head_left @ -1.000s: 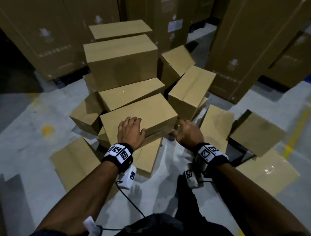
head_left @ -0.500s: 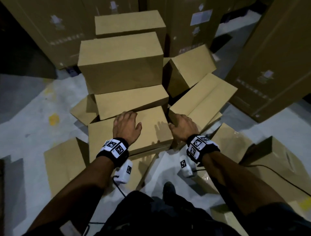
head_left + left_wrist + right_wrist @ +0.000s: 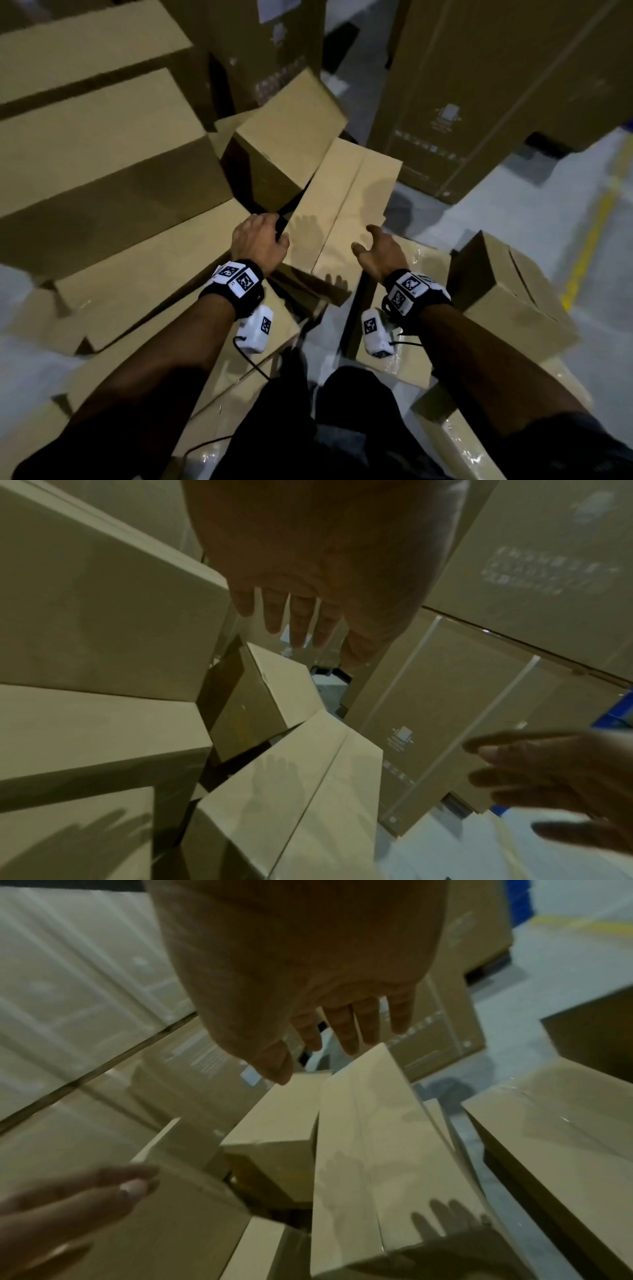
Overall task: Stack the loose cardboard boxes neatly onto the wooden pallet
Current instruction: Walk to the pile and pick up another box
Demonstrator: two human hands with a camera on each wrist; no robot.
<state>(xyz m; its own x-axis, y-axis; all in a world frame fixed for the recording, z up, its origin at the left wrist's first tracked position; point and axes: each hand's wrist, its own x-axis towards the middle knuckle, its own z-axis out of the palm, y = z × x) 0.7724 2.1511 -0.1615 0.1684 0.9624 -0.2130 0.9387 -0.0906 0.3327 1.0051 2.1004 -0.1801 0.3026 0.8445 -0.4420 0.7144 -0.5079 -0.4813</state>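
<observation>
Blue crate [image 3: 519,899] behind right hand [image 3: 301,969]

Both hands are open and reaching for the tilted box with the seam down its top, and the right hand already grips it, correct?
Not quite: the right hand grips nothing. The right wrist view shows its fingers spread above the tilted box. The left hand is open too.

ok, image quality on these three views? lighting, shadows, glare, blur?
Head view: dim; both hands' shadows fall on the long tan cardboard box; glare on shiny wrap of the lower-right box. Left wrist view: left hand sharp, right hand smeared. Right wrist view: soft throughout, blurred left hand at the corner.
</observation>
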